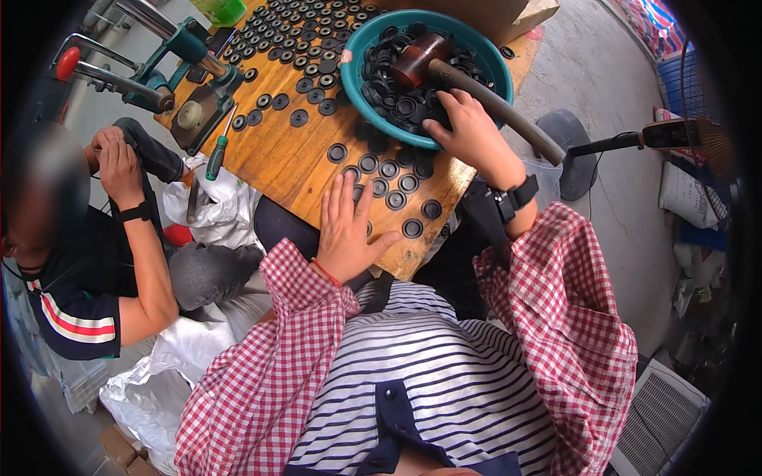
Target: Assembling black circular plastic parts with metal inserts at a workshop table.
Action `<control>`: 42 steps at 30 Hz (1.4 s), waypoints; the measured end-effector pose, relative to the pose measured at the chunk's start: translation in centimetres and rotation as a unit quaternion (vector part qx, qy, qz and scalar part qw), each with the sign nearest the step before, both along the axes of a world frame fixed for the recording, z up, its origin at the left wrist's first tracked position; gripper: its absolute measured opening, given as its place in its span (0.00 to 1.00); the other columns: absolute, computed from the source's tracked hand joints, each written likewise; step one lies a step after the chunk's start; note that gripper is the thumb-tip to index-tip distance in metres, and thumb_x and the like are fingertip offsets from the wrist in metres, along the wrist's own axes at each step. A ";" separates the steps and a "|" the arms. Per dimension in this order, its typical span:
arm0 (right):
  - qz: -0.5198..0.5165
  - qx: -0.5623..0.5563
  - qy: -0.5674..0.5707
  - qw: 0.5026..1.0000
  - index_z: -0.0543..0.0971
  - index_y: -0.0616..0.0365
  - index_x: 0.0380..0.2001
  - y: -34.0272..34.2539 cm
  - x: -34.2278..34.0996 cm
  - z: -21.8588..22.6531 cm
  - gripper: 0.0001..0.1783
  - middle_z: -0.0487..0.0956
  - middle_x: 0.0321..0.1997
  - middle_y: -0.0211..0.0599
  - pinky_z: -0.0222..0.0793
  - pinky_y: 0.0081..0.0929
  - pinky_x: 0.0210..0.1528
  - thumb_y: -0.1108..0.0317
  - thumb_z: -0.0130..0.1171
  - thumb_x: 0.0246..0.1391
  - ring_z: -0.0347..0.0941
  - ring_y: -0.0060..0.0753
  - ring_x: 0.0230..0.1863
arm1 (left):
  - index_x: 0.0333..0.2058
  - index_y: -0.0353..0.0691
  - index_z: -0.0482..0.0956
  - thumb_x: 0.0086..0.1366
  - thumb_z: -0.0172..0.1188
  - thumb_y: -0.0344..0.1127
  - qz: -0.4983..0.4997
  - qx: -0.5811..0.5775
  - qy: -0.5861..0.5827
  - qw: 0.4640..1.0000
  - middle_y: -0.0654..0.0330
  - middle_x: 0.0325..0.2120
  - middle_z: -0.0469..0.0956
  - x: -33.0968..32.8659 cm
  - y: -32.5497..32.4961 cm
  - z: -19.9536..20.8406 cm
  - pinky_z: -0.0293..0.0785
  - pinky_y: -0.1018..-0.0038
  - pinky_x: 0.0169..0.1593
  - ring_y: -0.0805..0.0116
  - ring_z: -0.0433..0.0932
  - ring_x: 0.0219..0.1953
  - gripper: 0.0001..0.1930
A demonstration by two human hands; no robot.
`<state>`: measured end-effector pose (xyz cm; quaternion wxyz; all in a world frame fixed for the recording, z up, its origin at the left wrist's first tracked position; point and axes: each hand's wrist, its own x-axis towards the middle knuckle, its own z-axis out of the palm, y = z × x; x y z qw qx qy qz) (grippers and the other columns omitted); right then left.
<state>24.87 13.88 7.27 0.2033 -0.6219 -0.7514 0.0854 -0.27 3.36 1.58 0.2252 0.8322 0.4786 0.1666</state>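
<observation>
My left hand [347, 228] lies palm down on the wooden table [286, 170], fingers spread and pointing away from me. Around its fingertips sit several black ring-marked round discs [389, 169], laid out near the table's front corner; the palm may cover some. My right hand [474, 135] reaches over the near right rim of a teal basin [355, 87] heaped with more black discs [405, 105]. Its thumb and fingers are apart, fingertips at the discs, with nothing visibly held. Across the basin rests a mallet [500, 105] with an amber-brown head, its handle jutting out beyond my right hand.
Many discs with pale centres [302, 32] cover the table's far side. A green hand press [190, 47] with a red-knobbed lever stands at the far left, beside a green-handled screwdriver [216, 159]. To my left sits another person [87, 278], hands together. A fan heater-like grille [663, 412] is at right.
</observation>
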 end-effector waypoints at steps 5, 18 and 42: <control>0.032 -0.042 -0.070 0.996 0.69 0.69 0.54 3.4 -1.8 -1.4 0.40 0.72 0.48 0.63 0.66 0.41 0.55 0.47 0.64 0.47 0.70 0.61 0.50 | 0.67 0.37 0.47 0.53 0.58 0.68 0.005 -0.022 0.068 0.997 0.37 0.67 0.38 3.1 -1.8 -0.5 0.27 0.40 0.65 0.40 0.31 0.70 0.54; 0.060 -0.026 0.045 0.997 0.75 0.61 0.43 4.2 -1.7 -2.6 0.23 0.75 0.40 0.53 0.70 0.42 0.48 0.62 0.65 0.43 0.74 0.55 0.42 | 0.67 0.40 0.52 0.60 0.50 0.64 0.020 -0.005 0.112 0.994 0.41 0.68 0.40 4.9 1.5 -1.0 0.27 0.35 0.63 0.41 0.33 0.70 0.45; 0.118 0.030 0.122 0.985 0.72 0.60 0.51 -16.3 -7.8 -6.7 0.32 0.69 0.56 0.47 0.59 0.43 0.58 0.63 0.67 0.41 0.65 0.51 0.57 | 0.48 0.36 0.75 0.59 0.61 0.34 0.048 -0.009 -0.140 0.989 0.52 0.48 0.73 -0.6 -4.6 -1.8 0.66 0.65 0.54 0.55 0.73 0.49 0.18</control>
